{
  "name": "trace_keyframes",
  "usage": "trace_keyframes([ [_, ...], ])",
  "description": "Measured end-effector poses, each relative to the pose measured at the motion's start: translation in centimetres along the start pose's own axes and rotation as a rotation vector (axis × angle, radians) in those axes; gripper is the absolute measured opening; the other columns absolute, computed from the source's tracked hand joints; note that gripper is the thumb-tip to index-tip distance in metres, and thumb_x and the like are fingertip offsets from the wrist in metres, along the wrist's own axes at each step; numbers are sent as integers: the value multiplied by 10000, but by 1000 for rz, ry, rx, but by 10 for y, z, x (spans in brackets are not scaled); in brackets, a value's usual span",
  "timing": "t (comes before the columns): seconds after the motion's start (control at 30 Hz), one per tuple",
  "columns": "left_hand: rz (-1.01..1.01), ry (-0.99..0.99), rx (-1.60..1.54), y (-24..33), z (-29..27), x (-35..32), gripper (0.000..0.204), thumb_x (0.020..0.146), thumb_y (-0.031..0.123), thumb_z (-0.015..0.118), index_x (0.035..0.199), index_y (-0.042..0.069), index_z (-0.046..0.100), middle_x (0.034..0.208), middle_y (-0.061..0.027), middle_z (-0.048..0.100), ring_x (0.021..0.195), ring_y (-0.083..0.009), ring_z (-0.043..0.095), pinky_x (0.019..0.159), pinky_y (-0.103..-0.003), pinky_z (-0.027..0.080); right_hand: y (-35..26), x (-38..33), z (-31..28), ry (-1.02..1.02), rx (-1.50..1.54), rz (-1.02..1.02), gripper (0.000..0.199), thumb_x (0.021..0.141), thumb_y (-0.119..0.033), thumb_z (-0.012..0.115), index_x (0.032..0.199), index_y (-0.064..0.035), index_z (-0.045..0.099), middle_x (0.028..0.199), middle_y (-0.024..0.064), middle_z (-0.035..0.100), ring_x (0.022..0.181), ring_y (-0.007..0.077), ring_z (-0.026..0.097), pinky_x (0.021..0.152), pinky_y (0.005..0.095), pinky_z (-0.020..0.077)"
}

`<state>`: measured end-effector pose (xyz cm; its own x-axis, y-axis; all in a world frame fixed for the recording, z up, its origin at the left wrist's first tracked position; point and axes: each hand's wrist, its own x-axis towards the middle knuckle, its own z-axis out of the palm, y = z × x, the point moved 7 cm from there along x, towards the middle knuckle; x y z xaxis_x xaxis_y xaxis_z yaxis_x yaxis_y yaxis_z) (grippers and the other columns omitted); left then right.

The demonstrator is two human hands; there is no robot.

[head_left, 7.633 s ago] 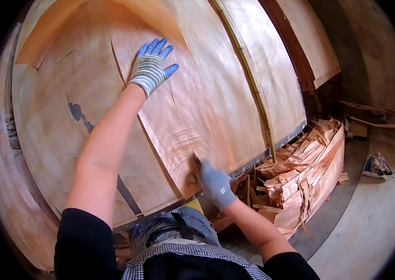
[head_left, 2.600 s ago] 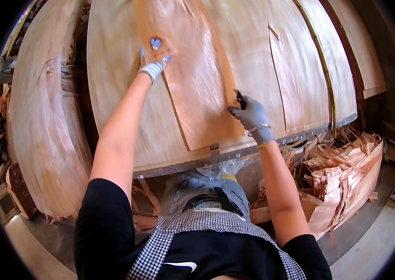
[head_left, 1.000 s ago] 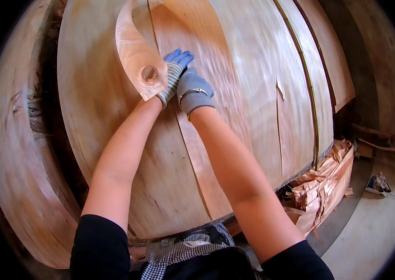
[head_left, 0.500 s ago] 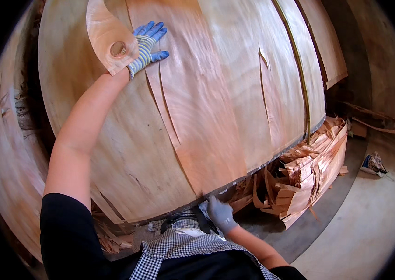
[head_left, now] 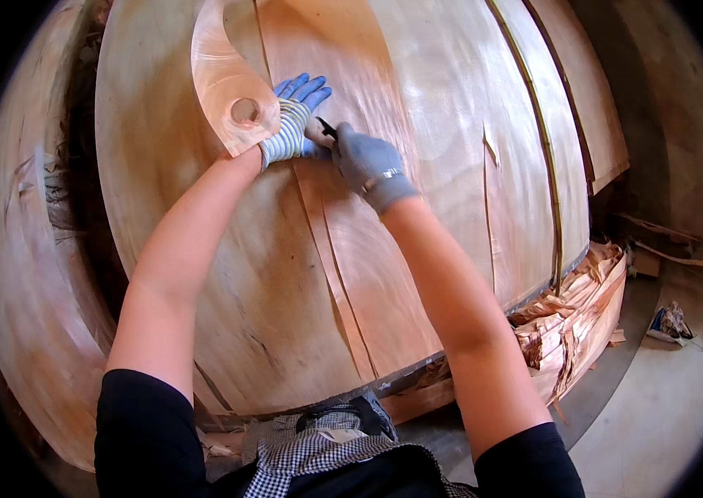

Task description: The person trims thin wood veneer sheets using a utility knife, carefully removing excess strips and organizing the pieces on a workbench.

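Observation:
A wide stack of pale wood veneer sheets [head_left: 239, 324] lies before me. My left hand [head_left: 295, 120], in a striped glove with blue fingers, rests spread and flat on a pinkish veneer sheet [head_left: 368, 282]. Over that wrist hangs a curling veneer strip [head_left: 222, 79] with a round knot hole. Close to its thumb my right hand [head_left: 370, 166], in a grey glove, is closed around a small black-tipped tool [head_left: 328, 128]; the fingers hide most of it. A pale brownish patch shows between the hands, too blurred to name.
Torn veneer scraps [head_left: 567, 332] are heaped beside the stack's right near corner. A dark narrow strip [head_left: 546, 166] runs across the sheets on the right. Another veneer stack [head_left: 27, 290] stands at the left. A small crumpled bag [head_left: 670, 324] lies on the floor at right.
My right hand has come up from the near edge of the stack to beside my left hand, and the black tip now shows. My left hand stays flat on the veneer.

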<state>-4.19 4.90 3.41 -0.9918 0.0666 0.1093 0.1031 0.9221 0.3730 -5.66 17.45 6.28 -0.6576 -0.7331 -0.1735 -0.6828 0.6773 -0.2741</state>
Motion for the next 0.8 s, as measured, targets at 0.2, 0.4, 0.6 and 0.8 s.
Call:
trace_keyframes([
  [0.2,-49,-82,70,-3,-8,-14,964,638,516,718,1412,90,333,1494,-133,259,1382,-336,219,1137,-425,198,21,-64,29,-106,2,193,208,903,-241,482,957,-40,489,768,215,638,710,398,626,607,504,481],
  [0.4,-62,-80,67,-5,-1,-10,960,638,496,724,1411,87,326,1498,-131,253,1389,-336,202,1141,-426,183,65,-319,52,-146,-20,485,212,863,-227,554,964,-55,481,690,222,603,638,412,606,563,506,479],
  [0.6,-70,-141,95,8,-12,-1,958,640,463,732,1416,88,314,1501,-136,243,1394,-337,187,1142,-430,179,75,-599,123,-499,14,804,253,843,-199,565,1051,-63,515,764,215,631,664,412,612,577,483,491],
  [0.8,-177,-400,634,69,-40,9,806,756,489,637,1399,103,343,1492,-127,273,1396,-315,198,1142,-437,169,11,-363,17,189,271,186,248,777,-105,592,1025,-81,589,961,114,644,846,304,628,684,385,511],
])
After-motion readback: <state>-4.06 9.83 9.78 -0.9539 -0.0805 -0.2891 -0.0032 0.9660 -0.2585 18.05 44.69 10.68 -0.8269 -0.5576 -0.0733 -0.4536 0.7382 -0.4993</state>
